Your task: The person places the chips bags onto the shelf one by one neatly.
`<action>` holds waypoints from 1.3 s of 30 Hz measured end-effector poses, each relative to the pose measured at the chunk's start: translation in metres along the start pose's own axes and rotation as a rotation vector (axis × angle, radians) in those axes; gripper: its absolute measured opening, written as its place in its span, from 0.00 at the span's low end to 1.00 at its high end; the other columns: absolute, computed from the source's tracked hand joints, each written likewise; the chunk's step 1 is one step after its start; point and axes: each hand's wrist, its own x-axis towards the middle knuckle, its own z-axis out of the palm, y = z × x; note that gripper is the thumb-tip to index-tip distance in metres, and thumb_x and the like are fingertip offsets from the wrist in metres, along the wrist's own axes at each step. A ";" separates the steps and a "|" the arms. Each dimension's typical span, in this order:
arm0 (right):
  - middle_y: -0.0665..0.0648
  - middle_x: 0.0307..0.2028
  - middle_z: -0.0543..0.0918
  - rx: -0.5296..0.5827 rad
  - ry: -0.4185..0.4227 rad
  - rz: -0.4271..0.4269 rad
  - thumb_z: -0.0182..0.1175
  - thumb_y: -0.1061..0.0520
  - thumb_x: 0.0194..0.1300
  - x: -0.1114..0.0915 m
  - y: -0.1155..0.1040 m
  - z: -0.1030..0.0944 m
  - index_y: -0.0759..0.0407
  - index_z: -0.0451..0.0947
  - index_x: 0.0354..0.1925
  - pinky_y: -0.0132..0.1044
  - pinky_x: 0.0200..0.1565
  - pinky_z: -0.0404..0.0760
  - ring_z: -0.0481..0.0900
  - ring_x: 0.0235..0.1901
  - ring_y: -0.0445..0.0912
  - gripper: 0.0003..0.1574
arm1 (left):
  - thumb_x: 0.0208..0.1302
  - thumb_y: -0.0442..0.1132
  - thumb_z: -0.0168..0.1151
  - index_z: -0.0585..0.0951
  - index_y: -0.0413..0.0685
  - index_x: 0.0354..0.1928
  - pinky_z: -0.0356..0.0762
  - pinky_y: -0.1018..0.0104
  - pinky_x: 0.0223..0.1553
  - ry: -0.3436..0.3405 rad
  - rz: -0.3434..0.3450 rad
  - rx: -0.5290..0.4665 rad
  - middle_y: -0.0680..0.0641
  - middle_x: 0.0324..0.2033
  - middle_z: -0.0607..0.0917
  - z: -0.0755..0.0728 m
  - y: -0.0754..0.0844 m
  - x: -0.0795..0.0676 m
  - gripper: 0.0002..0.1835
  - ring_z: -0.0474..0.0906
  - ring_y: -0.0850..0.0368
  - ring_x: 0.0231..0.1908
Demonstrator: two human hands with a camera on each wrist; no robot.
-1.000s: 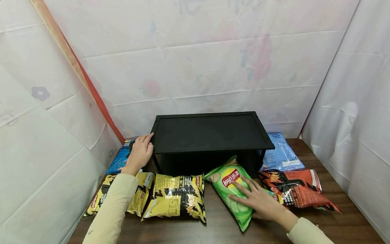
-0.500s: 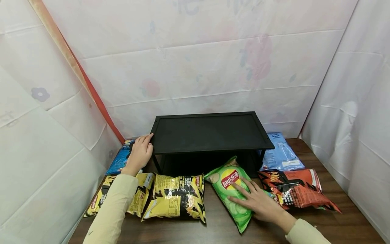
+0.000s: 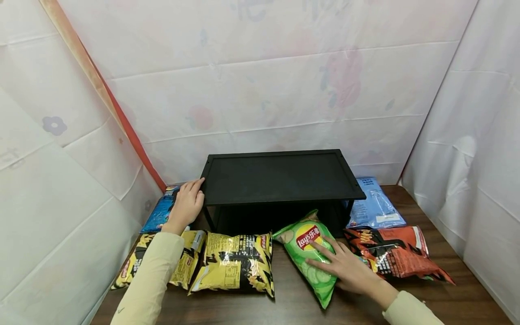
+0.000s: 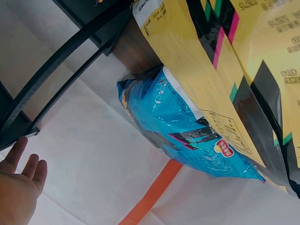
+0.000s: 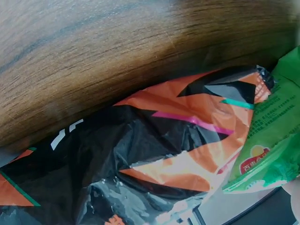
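My left hand (image 3: 187, 203) rests its fingertips on the left edge of a low black shelf (image 3: 276, 176). In the left wrist view, that hand's fingers (image 4: 18, 152) reach up to a corner of the shelf, relaxed and holding nothing. A green bag of Lay's potato chips (image 3: 298, 257) leans at the shelf's front opening, slanted. My right hand (image 3: 347, 268) lies on the bag's right side, fingers spread over its front; the thumb is hidden. The right wrist view has the green bag beside a red-and-black chip bag (image 5: 197, 140).
Yellow-and-black chip bags (image 3: 237, 262) lie along the front left. A blue bag (image 3: 158, 212) is behind them, a light blue bag (image 3: 373, 203) right of the shelf, and the red bag (image 3: 400, 253) before it. White cloth (image 3: 264, 90) walls in the wooden table (image 3: 292, 309).
The right hand and the green bag shift by only a tiny amount. The left hand stays at the shelf's edge.
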 end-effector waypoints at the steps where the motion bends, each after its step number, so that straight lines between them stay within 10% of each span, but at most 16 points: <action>1: 0.60 0.66 0.60 0.006 0.005 0.000 0.78 0.53 0.27 0.000 0.000 -0.001 0.39 0.61 0.66 0.59 0.45 0.74 0.60 0.62 0.66 0.65 | 0.70 0.42 0.34 0.60 0.44 0.68 0.50 0.38 0.62 0.001 0.001 -0.001 0.36 0.63 0.64 0.000 0.000 0.000 0.26 0.55 0.36 0.63; 39: 0.58 0.66 0.63 0.061 0.092 0.032 0.72 0.58 0.26 0.015 0.004 -0.041 0.39 0.65 0.64 0.57 0.47 0.74 0.65 0.58 0.63 0.60 | 0.70 0.42 0.34 0.60 0.44 0.67 0.51 0.39 0.62 0.012 -0.013 0.017 0.36 0.62 0.65 0.001 0.001 0.000 0.26 0.55 0.37 0.63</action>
